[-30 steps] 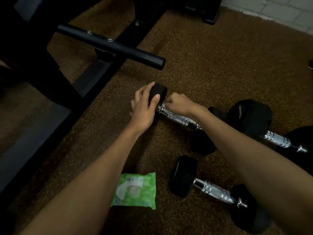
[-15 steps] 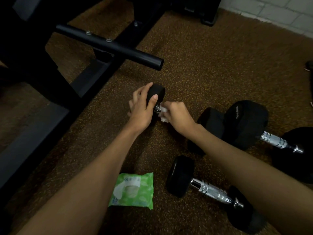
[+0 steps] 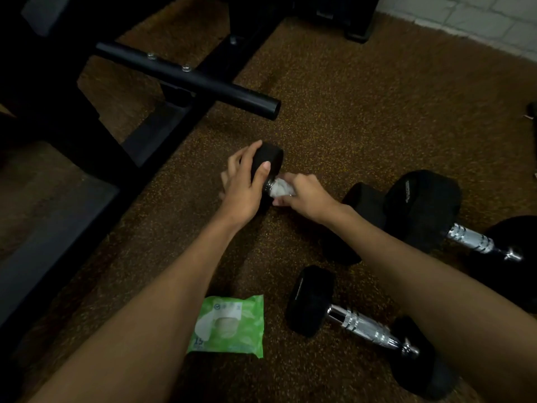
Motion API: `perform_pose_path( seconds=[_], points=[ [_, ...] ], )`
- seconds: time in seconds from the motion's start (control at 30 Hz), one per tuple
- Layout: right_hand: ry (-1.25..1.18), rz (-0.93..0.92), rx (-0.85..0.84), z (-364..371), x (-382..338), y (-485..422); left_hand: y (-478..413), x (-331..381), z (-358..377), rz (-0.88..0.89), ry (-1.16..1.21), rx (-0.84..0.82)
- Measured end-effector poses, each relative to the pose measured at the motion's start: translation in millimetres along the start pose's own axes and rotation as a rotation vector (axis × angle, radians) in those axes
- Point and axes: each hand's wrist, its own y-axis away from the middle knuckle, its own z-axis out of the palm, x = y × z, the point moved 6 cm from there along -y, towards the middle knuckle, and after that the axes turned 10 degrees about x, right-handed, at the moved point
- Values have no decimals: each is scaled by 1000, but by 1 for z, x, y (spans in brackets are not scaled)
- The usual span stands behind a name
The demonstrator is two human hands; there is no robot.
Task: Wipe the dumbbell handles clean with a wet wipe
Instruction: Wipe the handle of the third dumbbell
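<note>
Black-headed chrome-handled dumbbell [image 3: 270, 159] is held at frame centre, its upper head gripped by the left hand [image 3: 243, 191]. A crumpled white wet wipe [image 3: 280, 189] is clasped round its handle by the right hand [image 3: 308, 196].

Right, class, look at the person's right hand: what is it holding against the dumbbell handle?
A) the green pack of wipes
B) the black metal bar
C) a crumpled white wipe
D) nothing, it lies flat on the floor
C: the right hand holds a crumpled white wipe around the chrome handle, right beside the dumbbell head that the left hand grips.
</note>
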Motion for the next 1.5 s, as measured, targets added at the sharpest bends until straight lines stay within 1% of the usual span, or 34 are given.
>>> perform_pose_path(
  seconds=[0.1,0.17,0.33,0.4,0.47,0.63,0.67,0.7,0.77,0.93,1.0,1.07,1.13,1.17,1.2,1.27,1.4,1.5],
  points=[
    [-89,23,40,-3,0,-4,-1,1,0,-1,5,5],
    [-133,70,50,-5,2,-10,-2,2,0,-13,7,-2],
    [-339,318,66,-7,20,-20,-3,3,1,-27,22,-7],
    [-356,341,75,-8,20,-19,-2,2,0,-15,13,3],
    [-267,266,96,-10,16,-17,-2,1,0,-12,8,0],
    [66,-100,96,-2,-7,1,-2,-1,0,-3,1,-7],
    [108,-141,102,-1,-7,3,-2,-1,0,-2,0,-7],
    [94,-143,114,-2,-7,4,-2,-1,0,-1,0,-6],
    [-10,-74,141,-8,-6,2,-2,0,1,-3,1,-4],
    [-175,194,201,-15,5,-10,-4,1,2,-17,3,-4],
    [-172,216,187,-15,7,-8,-4,2,1,-15,0,7],
    [-66,85,161,-20,-1,-2,-4,2,1,-9,3,6],
    [135,-91,92,-26,-12,5,-2,2,1,2,3,7],
    [217,-146,54,-31,-14,7,-2,1,0,5,2,10],
    [267,-158,19,-37,-14,9,-1,1,0,4,0,12],
    [351,-124,-7,-49,-7,12,-1,1,0,-1,2,15],
    [602,-68,41,-56,-5,29,-3,2,1,-5,-6,8],
    [746,-117,60,-47,-13,43,-4,4,1,-8,-20,4]
  ],
)
